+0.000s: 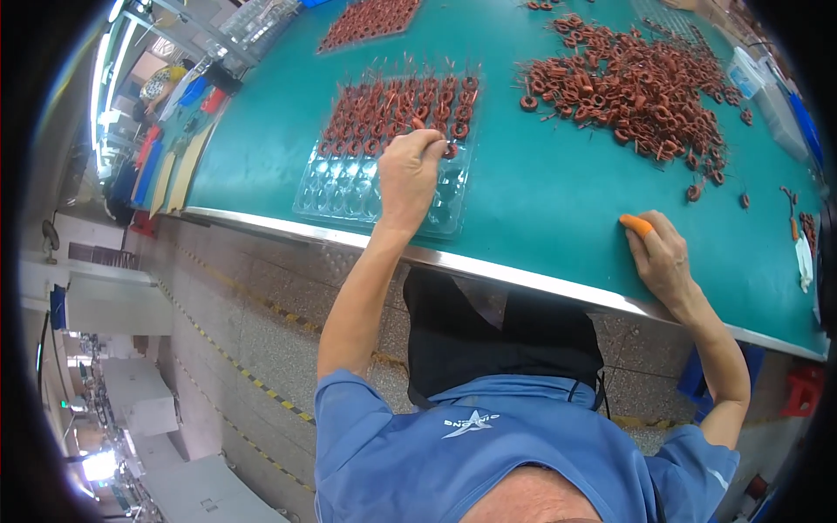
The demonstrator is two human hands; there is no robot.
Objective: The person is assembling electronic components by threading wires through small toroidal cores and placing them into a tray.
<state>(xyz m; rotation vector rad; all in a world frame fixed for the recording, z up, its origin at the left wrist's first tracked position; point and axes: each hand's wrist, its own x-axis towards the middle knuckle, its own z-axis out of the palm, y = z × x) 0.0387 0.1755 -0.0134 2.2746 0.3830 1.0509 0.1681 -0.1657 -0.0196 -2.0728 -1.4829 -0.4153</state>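
Observation:
My left hand (408, 174) reaches over a clear plastic tray (327, 209) with round pockets. Its fingers are closed in a pinch at the front row of filled pockets, against a red-brown ring coil (450, 150). Whether that coil is in the pinch or seated in its pocket is hidden. Red-brown coils (375, 109) with upright wire leads fill the tray's far rows, while the near pockets hold none. My right hand (664, 257) rests on the green table near its front edge, fingers curled together. An orange finger cot (636, 226) covers one finger; nothing shows between the fingertips.
A large loose heap of coils (632, 91) lies at the right back, with strays around it. Another filled tray (366, 24) stands at the far left. An orange-handled tool (793, 222) lies at the right. A metal strip (523, 281) edges the green table.

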